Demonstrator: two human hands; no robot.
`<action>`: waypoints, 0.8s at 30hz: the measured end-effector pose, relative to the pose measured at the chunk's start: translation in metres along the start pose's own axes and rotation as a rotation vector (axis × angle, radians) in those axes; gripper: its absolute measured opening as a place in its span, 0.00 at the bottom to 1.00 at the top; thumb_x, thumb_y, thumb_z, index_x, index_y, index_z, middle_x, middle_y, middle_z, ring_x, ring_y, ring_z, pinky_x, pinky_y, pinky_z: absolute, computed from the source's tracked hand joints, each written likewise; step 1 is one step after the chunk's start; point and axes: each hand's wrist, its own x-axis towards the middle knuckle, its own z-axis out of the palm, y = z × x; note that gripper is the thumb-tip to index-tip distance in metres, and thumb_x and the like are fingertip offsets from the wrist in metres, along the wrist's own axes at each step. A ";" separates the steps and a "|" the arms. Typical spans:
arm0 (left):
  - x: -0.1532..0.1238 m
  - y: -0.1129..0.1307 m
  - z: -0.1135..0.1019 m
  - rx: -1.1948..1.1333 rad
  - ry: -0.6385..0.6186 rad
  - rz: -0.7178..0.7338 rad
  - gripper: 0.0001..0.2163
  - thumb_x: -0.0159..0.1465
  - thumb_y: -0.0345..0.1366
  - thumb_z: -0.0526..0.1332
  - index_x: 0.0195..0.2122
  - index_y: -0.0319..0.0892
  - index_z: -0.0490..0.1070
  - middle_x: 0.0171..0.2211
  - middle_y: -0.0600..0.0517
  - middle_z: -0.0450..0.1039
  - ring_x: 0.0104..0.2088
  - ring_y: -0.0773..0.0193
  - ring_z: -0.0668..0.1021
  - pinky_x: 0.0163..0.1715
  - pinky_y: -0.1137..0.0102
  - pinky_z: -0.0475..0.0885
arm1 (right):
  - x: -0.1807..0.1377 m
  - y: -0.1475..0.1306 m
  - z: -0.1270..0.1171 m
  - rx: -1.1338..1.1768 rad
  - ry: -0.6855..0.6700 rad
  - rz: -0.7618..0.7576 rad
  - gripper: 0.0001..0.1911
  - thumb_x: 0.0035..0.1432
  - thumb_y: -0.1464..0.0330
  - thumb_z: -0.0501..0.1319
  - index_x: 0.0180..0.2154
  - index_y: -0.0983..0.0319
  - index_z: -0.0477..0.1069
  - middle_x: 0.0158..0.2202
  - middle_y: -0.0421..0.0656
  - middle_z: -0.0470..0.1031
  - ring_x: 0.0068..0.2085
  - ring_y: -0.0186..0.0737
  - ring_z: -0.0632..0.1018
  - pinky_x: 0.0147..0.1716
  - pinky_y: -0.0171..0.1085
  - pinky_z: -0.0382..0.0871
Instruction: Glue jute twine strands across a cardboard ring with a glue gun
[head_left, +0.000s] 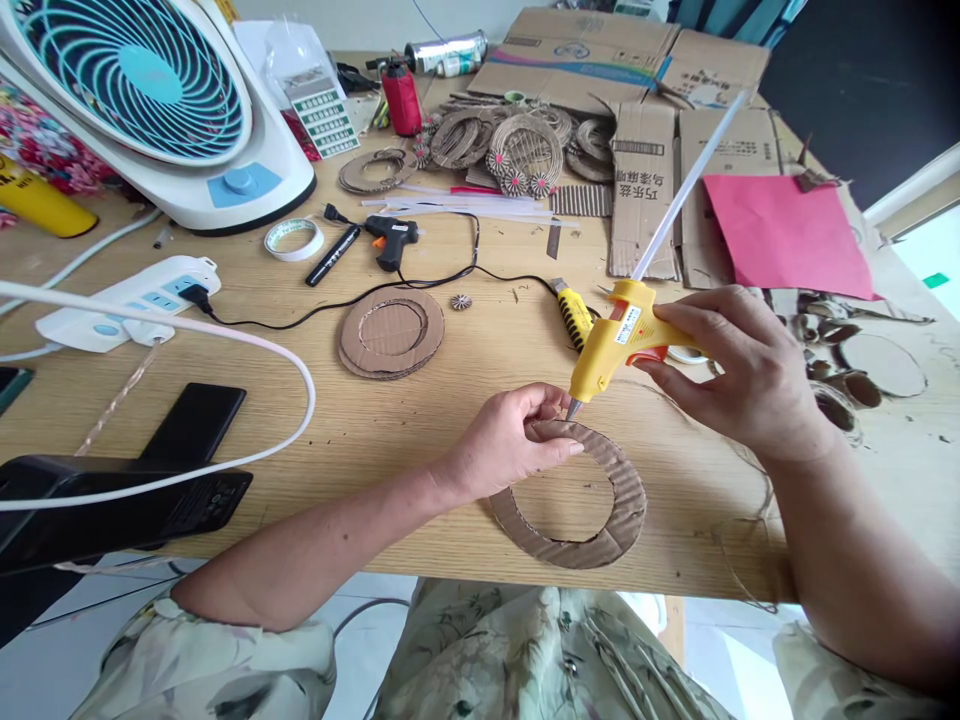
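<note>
A corrugated cardboard ring [600, 520] lies flat near the front edge of the wooden table [420, 410]. My left hand [510, 440] pinches the ring's far rim. My right hand [739, 370] grips a yellow hot glue gun [611, 345] with a long clear glue stick [686, 190] rising from its back. The gun's nozzle points down and touches the ring's rim just beside my left fingertips.
A second stack of cardboard rings [390, 332] lies further back, with a black glue gun [390, 240], marker [334, 255], tape roll [294, 239] and yellow utility knife [574, 312]. A fan [150, 100], power strip [124, 300], cables, cardboard sheets [645, 190] and pink paper [787, 235] crowd the back.
</note>
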 end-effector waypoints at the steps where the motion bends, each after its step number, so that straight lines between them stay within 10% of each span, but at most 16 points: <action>1: 0.000 0.000 0.000 -0.009 -0.001 -0.001 0.11 0.56 0.32 0.69 0.38 0.38 0.71 0.34 0.55 0.68 0.31 0.73 0.69 0.35 0.77 0.66 | 0.000 0.000 0.000 0.002 0.001 0.003 0.29 0.56 0.65 0.68 0.58 0.55 0.66 0.44 0.48 0.75 0.41 0.49 0.77 0.39 0.48 0.74; 24: -0.001 0.002 0.001 -0.077 -0.007 -0.036 0.14 0.56 0.32 0.69 0.41 0.37 0.71 0.33 0.55 0.68 0.29 0.74 0.70 0.32 0.78 0.66 | -0.001 0.002 -0.001 0.008 0.015 0.001 0.31 0.56 0.66 0.68 0.60 0.53 0.65 0.44 0.48 0.75 0.42 0.50 0.77 0.40 0.49 0.75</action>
